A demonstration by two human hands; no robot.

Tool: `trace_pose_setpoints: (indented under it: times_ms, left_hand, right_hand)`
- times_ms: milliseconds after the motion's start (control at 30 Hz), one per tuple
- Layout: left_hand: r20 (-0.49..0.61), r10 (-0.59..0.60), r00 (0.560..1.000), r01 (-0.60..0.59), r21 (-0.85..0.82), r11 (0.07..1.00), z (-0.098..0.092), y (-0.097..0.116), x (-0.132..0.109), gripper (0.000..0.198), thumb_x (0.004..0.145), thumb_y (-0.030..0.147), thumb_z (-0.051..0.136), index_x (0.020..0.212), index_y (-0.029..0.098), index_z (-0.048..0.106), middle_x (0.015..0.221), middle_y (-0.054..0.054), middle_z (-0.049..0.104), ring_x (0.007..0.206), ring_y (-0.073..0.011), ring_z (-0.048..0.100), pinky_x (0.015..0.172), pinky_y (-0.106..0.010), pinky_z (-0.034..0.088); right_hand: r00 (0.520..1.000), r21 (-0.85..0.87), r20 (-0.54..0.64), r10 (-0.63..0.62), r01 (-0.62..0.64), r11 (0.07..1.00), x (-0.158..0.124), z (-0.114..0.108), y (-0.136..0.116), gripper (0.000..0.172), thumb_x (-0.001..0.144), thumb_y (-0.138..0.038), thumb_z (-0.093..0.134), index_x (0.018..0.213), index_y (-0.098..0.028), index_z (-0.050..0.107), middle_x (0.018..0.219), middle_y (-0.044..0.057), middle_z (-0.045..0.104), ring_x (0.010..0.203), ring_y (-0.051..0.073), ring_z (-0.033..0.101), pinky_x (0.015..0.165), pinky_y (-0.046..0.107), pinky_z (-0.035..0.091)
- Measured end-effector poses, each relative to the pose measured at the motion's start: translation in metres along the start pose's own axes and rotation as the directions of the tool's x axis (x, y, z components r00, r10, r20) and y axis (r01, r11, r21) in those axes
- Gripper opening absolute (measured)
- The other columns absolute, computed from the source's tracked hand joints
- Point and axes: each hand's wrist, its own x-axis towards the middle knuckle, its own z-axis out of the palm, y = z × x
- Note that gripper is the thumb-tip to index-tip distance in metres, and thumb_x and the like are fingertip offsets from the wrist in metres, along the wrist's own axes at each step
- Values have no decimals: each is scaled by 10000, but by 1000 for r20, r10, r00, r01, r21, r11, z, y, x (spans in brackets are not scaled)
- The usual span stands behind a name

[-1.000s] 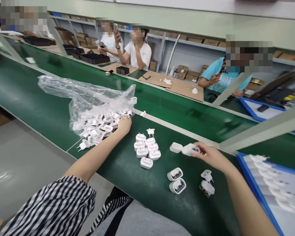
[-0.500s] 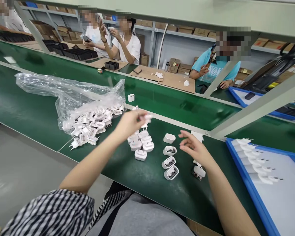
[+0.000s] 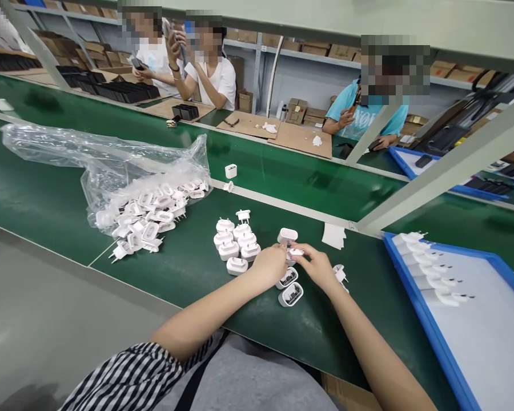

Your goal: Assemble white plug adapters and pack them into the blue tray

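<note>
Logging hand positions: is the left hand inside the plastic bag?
No, the left hand meets the right hand at a small white part, well apart from the plastic bag.

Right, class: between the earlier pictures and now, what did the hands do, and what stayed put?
The left hand left the bagged pile with a white part and moved right; the right hand moved in, and both pinch it. The pile, grouped caps and blue tray stayed.

left hand (image 3: pixel 270 264), right hand (image 3: pixel 316 266) together (fingers curled)
</note>
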Motion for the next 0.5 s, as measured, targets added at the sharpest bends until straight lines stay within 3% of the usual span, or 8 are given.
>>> trace_pose_setpoints:
  times_ms: [133,233,367,500]
  left_hand:
    - [-46,-14,999,16,25,1000,10,2,4,341,728,191,410,1060,117,428,975,-96,548,858,-199,529,716,-281,412]
    - [-60,-8,998,10,35,999,10,0,6,294,732,235,430,1005,138,474,953,-82,564,846,-192,535,708,-272,411]
    - [-21,-34,999,36,71,997,5,-2,9,268,711,319,469,914,154,526,841,-74,601,793,-206,553,671,-284,418]
    - [21,-38,999,35,116,993,3,-2,12,271,700,330,478,890,146,538,804,-82,605,781,-215,558,663,-287,421]
  right_hand:
    - [999,-93,-9,-32,31,995,-3,8,1,254,707,-240,443,947,-241,526,1067,0,545,958,171,505,805,317,396]
    - [997,-175,35,-67,72,982,0,3,-1,309,697,-228,466,1002,-238,513,1073,2,541,965,174,502,816,312,395]
    - [992,-323,117,-56,91,942,5,-6,-6,281,680,-200,500,955,-218,554,993,8,590,893,174,545,780,284,420]
    - [990,-391,112,-86,124,912,3,-6,-9,274,684,-209,515,955,-216,554,987,7,593,892,162,545,770,251,417]
